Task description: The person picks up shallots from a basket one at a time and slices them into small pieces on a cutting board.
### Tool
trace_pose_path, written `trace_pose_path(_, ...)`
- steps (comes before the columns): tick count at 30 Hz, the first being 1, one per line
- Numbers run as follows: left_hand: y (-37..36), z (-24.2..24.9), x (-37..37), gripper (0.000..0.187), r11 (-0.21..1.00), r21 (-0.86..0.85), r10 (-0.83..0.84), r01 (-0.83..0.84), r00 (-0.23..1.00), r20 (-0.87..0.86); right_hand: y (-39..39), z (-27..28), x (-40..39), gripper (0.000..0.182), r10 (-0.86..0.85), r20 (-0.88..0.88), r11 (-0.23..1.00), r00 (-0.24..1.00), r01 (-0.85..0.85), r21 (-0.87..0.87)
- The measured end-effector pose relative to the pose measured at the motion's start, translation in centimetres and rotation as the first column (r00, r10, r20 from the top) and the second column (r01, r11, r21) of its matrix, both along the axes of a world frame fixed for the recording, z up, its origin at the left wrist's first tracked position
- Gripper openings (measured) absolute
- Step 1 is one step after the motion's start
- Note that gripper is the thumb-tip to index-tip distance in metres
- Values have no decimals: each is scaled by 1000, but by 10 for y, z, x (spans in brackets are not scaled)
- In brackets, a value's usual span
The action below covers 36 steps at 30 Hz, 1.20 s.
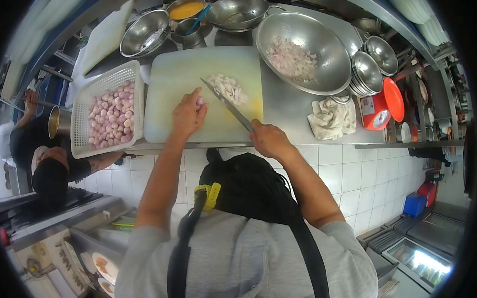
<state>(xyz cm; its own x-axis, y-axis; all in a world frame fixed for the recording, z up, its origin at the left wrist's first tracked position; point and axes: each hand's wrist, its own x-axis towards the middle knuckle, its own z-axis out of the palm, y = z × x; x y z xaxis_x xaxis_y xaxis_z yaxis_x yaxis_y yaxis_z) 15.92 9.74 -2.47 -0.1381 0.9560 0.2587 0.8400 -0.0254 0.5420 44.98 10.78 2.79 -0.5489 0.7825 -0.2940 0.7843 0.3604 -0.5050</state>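
My right hand (271, 139) is closed round the handle of a kitchen knife (230, 108), whose blade slants up and left above the cutting board (170, 73). My left hand (188, 114) has its fingers bent about a small peeled shallot (200, 101), left of the blade. Just right of the knife tip lies a pile of sliced shallots (227, 88) on the board. To the left of the board, a white plastic basket (78, 114) holds many whole peeled shallots (112, 115).
A large steel colander (331, 57) with sliced shallots stands behind right. Near it are a crumpled cloth (331, 119), a red scale (376, 114) and stacked steel bowls (366, 72). Several pots and bowls line the back. A co-worker (51, 163) is at the left.
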Motion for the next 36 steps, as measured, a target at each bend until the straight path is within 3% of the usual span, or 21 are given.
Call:
trace_pose_path(8, -1, -18, -17, 48, 989, 136, -48, 58, 996, -79, 0, 4, -3, 26, -7, 7, 1000, 1000, 7, -10)
trace_pose_path(17, 2, -16, 1, 34, 934, 358, -28, 14, 999, 36, -6, 25, -1, 25, 42, 36, 999, 998, -43, 28)
trace_pose_path(20, 3, -18, -2, 26, 924, 374, -86, 78, 996, 4, -14, 49, 0, 22, 74, 104, 997, 992, -77, 25)
trace_pose_path(23, 2, -20, -1, 21, 935, 353, -46, 41, 999, 5, -20, 63, 5, 19, 104, 124, 992, 987, -112, 64)
trace_pose_path(29, 7, -21, -1, 21, 931, 364, -48, 42, 999, 8, -24, 62, 15, 16, 127, 52, 977, 990, -134, 163)
trace_pose_path(36, 7, -21, 0, 18, 927, 373, -39, 34, 999, 5, -14, 71, 13, 21, 134, 122, 990, 983, -139, 30)
